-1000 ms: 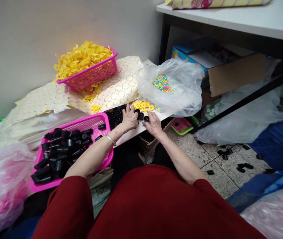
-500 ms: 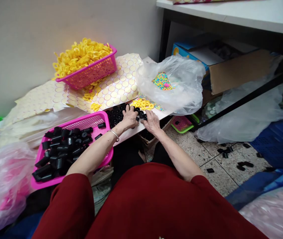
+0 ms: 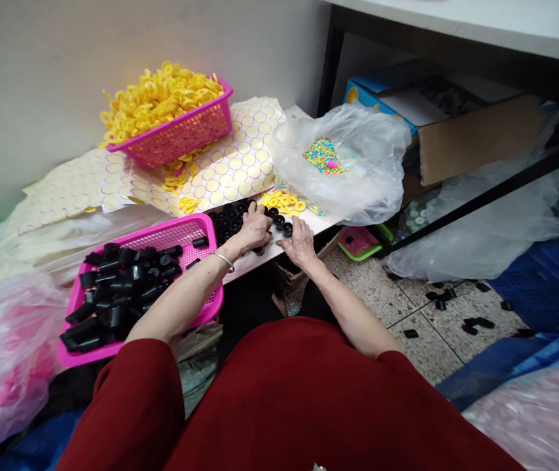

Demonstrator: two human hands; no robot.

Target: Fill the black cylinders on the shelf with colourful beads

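Note:
My left hand [image 3: 254, 227] lies curled over a cluster of small black caps [image 3: 228, 221] on the white board [image 3: 254, 261]. A black piece [image 3: 258, 250] shows under its thumb, held against the palm. My right hand [image 3: 302, 242] rests flat beside it with fingers stretched out. Its fingertips touch the board just below two loose black caps [image 3: 284, 227]. A small heap of yellow rings [image 3: 282, 201] lies just beyond both hands. A thin bangle [image 3: 224, 260] circles my left wrist.
A pink basket [image 3: 201, 229] of black tubes sits at my left. Another pink basket [image 3: 181, 137] heaped with yellow rings stands on sticker sheets [image 3: 235, 163] by the wall. A clear bag [image 3: 358, 163] holds coloured beads. Black pieces [image 3: 470, 324] litter the tiled floor under a table.
Both hands have stayed at the caps, shifting slightly. My right hand has drawn back a little from the loose caps and flattened. The camera has tilted down a bit.

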